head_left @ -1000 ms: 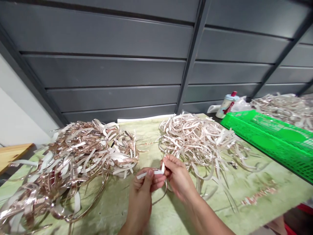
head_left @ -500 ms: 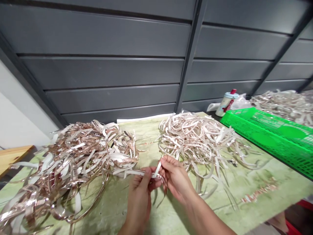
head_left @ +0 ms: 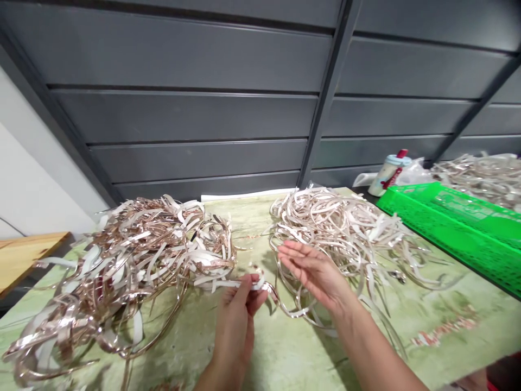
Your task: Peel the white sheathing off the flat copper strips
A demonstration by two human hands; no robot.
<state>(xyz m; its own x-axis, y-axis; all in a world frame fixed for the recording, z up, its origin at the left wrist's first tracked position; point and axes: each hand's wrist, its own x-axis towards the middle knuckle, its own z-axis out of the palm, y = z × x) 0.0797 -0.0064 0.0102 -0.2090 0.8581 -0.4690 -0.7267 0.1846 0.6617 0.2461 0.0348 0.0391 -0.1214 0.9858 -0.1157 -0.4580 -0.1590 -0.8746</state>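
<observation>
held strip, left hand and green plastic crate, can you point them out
Held strip [head_left: 229, 283]: head view, on its pale flat length.
Left hand [head_left: 237, 314]: head view, on the middle of the hand.
Green plastic crate [head_left: 456, 239]: head view, on its near wall.

Left hand [head_left: 237, 315] pinches; right hand [head_left: 323, 277] hovers open, fingers [head_left: 300, 262] outstretched.

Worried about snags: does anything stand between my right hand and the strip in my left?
Nothing visible does: tabletop shows between the open right hand and the white strip pinched in the left hand.
</observation>
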